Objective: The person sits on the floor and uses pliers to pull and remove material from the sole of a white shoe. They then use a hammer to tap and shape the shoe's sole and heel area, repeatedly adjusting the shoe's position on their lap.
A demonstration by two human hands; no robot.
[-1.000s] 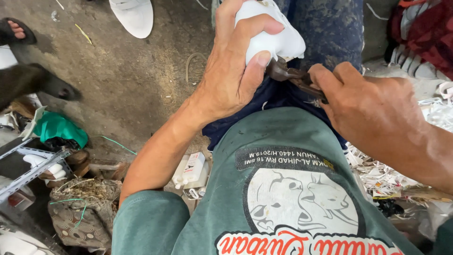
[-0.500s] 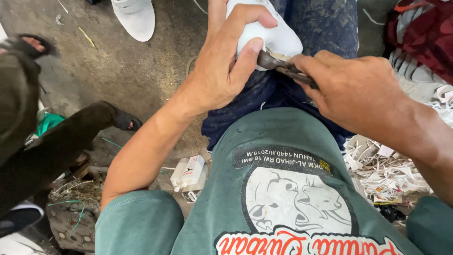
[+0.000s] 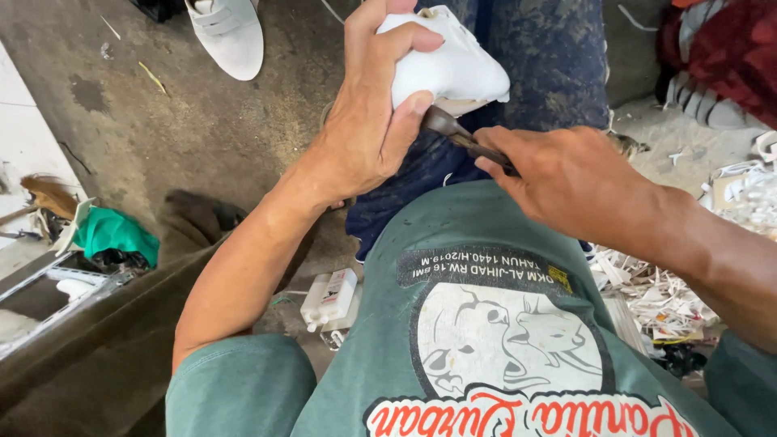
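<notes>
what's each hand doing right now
Left hand: closed on the white shoe.
Right hand: closed on a dark tool set against the shoe.

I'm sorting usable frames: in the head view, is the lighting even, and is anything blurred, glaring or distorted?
Head view: soft, even daylight, no hard shadows; the white shoe in the left hand is bright, nearly washed out; the right hand and its dark tool are sharp; the wide lens stretches the green shirt at the bottom edge.
</notes>
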